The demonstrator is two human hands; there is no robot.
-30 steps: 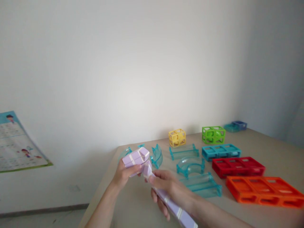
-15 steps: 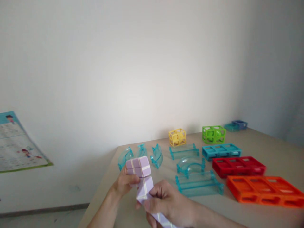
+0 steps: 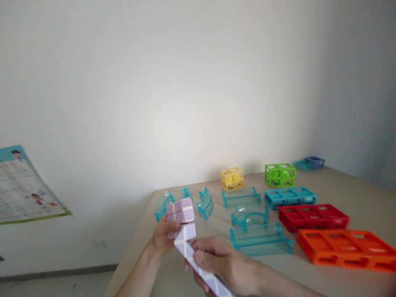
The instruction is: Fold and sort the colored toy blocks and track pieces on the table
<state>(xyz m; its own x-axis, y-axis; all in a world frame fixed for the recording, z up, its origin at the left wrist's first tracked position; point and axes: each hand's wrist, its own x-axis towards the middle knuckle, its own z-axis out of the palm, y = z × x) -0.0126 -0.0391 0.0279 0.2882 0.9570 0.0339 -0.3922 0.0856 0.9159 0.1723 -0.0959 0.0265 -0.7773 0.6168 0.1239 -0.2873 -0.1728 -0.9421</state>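
- My left hand (image 3: 161, 241) is closed round the folded end of the purple snake (image 3: 181, 210).
- My right hand (image 3: 222, 264) grips the straight tail, which runs down and right out of view.
- A second ago the folded end lay slanted. Now it sits squared above the next segment, so I judge that joint twisted home.
- The snake is in the air over the near-left corner of the table (image 3: 340, 185).
- Teal curves (image 3: 205, 203) lie just behind it, and a straight teal track (image 3: 261, 241) lies to the right. Neither has moved.

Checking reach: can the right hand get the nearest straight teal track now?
Probably, path free: teal track lies close beside the right hand, though that hand grips the purple puzzle.
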